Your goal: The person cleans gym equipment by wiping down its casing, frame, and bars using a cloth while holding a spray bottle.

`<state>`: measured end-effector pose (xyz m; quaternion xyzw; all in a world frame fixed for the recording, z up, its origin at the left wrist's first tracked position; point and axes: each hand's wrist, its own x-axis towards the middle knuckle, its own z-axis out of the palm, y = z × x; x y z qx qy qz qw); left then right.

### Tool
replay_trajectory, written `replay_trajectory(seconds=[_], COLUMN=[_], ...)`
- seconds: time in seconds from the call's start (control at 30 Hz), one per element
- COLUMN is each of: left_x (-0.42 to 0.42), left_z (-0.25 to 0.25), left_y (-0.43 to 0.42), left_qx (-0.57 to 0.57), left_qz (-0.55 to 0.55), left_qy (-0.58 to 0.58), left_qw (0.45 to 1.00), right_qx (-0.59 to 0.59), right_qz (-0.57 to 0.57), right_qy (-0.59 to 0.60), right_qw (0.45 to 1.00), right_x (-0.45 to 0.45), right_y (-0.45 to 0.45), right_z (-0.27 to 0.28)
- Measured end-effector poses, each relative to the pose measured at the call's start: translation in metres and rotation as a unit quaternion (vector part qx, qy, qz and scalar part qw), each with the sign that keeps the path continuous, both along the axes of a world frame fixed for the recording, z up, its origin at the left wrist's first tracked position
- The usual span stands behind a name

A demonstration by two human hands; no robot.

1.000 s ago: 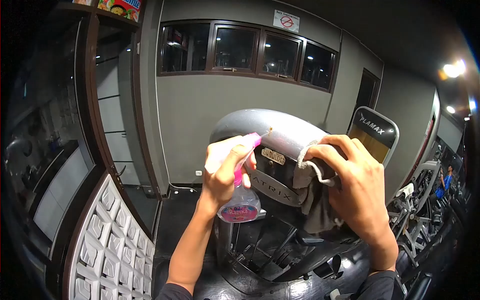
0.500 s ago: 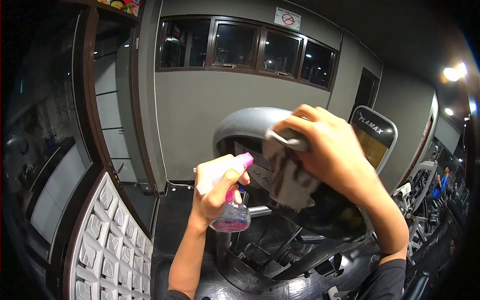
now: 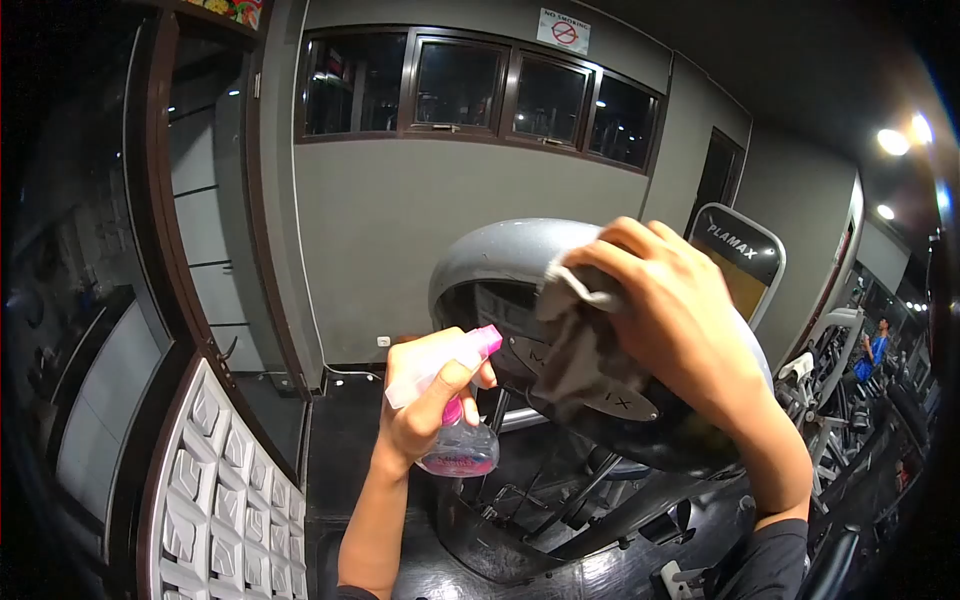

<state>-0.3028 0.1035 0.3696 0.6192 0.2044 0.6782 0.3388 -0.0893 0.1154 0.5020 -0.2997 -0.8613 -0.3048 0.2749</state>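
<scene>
My left hand (image 3: pixel 428 392) is wrapped round the neck of a clear spray bottle (image 3: pixel 462 446) with a pink nozzle and some pink liquid at its bottom. A crumpled grey cloth (image 3: pixel 578 335) hangs from my right hand (image 3: pixel 665 300), bunched under the fingers. Cloth and right hand lie against the front of a rounded gym machine (image 3: pixel 505 240) with a silver-grey rim and a dark face. An oval name plate (image 3: pixel 625 402) on that face is partly covered by the cloth. The bottle is held just left of the machine, its nozzle toward it.
A white patterned panel (image 3: pixel 215 490) stands at lower left, beside a glass door (image 3: pixel 215 200). Behind the machine rises a grey wall (image 3: pixel 400 220) with windows. Another machine's PLAMAX panel (image 3: pixel 738 240) is at right. Farther off, a person in blue (image 3: pixel 877 350) is among gym equipment.
My right hand and the cloth have shifted slightly across the machine's face, uncovering more of the name plate. My left hand with the bottle sits a little lower. The view has turned slightly.
</scene>
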Motion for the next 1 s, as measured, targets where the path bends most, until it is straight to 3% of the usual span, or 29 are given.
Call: replay_trajectory(seconds=[0.07,0.2,0.47,0.63,0.73,0.9,1.0], left_x=[-0.003,-0.006,0.008,0.009,0.01,0.02,0.021], left_z=[-0.002,-0.01,-0.016,-0.02,-0.022,-0.028,-0.032], left_y=[0.002,0.012,0.015,0.01,0.005,-0.001,-0.007], left_qx=[-0.007,-0.005,-0.038,-0.042,-0.048,-0.053,-0.058], left_qz=[-0.008,-0.031,-0.045,-0.036,-0.02,-0.001,0.01], left_qy=[-0.003,-0.003,-0.025,-0.02,-0.013,-0.016,-0.024], left_qw=[1.0,1.0,0.998,0.998,0.999,0.998,0.998], right_qx=[-0.051,-0.051,0.053,-0.061,-0.04,0.088,0.139], right_qz=[-0.045,-0.126,-0.013,-0.089,-0.092,0.025,0.025], right_qy=[0.042,-0.024,-0.063,-0.111,-0.111,-0.066,-0.089], right_qw=[0.997,0.99,0.997,0.988,0.989,0.994,0.986], right_x=[0.013,0.035,0.013,0.039,0.042,0.014,0.015], right_y=[-0.026,-0.053,-0.005,-0.043,-0.047,-0.003,0.0], right_z=[0.002,-0.007,-0.036,-0.045,-0.049,-0.066,-0.08])
